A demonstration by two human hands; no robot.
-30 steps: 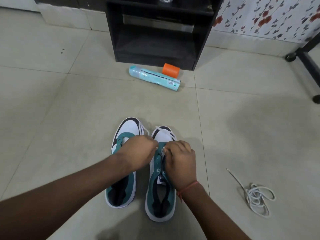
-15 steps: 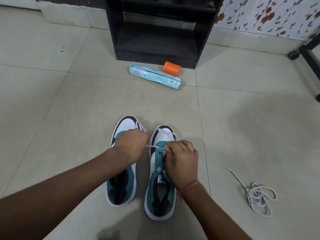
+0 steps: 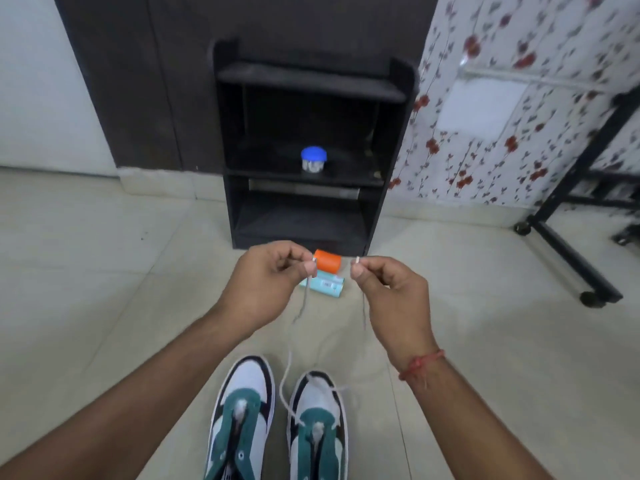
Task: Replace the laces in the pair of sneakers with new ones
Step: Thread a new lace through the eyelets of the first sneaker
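The left hand and the right hand were raised level and a little apart, each pinching one tip of the white lace between thumb and forefinger, the other fingers curled. From the tips both strands ran down toward the person to the toe end of the right sneaker, where the lace crossed the lowest eyelets. The left sneaker stood just beside it on the floor; whether it was already laced could not be told. The step looked like evening out the two ends, so it would pay to hold the tips side by side at one height, draw out the slack with a gentle, equal pull, and keep the strands untwisted before threading the next eyelets. Farther off lay a pale blue tube touching an orange cylinder, before a dark shelf unit that held a blue-lidded jar.
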